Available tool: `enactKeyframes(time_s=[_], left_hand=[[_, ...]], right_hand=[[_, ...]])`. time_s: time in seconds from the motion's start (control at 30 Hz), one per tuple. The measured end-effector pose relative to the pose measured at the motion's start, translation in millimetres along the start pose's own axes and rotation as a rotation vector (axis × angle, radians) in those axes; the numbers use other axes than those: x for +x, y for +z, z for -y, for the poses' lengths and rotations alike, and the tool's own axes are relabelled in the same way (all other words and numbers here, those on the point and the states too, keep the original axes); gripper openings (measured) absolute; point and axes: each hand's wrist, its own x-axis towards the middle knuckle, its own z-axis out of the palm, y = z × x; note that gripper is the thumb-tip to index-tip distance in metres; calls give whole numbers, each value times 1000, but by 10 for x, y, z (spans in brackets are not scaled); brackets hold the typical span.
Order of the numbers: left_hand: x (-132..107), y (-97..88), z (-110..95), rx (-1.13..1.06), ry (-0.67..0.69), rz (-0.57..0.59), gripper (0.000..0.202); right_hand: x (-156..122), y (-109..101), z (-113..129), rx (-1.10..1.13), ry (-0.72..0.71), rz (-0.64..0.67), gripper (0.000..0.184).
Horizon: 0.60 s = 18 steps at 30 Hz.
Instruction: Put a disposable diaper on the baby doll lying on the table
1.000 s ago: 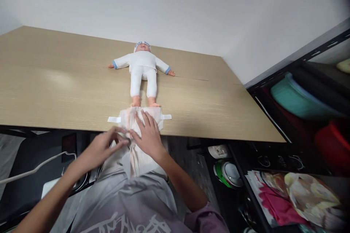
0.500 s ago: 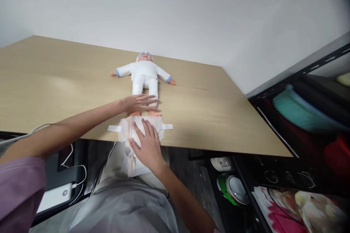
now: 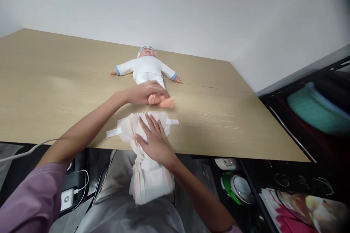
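A baby doll [image 3: 148, 66] in white clothes and a lettered cap lies on its back, head toward the wall. My left hand [image 3: 144, 93] is wrapped round its lower legs, with the two bare feet showing together past my fingers. Below the feet, an unfolded white diaper [image 3: 153, 182] spreads over the table's front edge, its lower half hanging toward my lap. Its tape tabs stick out to both sides. My right hand [image 3: 155, 142] presses on the diaper's upper part, fingers spread.
The wooden table [image 3: 68, 91] reaches back to a white wall. A pale cable [image 3: 30, 154] runs at the left near my arm. To the right stands a dark shelf holding a teal item [image 3: 314, 109] and a green-and-white round container [image 3: 239, 187].
My left hand has closed round the doll's legs and brought the feet together toward the right. The right hand stays on the diaper, whose lower part now hangs more spread out.
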Motion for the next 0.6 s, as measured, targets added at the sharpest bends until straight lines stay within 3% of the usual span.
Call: enactKeyframes(time_s=[0.23, 0.6], left_hand=[[255, -558, 23, -174, -111, -204, 50], [250, -758, 66, -232, -102, -311, 45]], right_hand=[[617, -1, -233, -20, 4, 18, 81], [2139, 41, -702, -91, 43, -60, 89]])
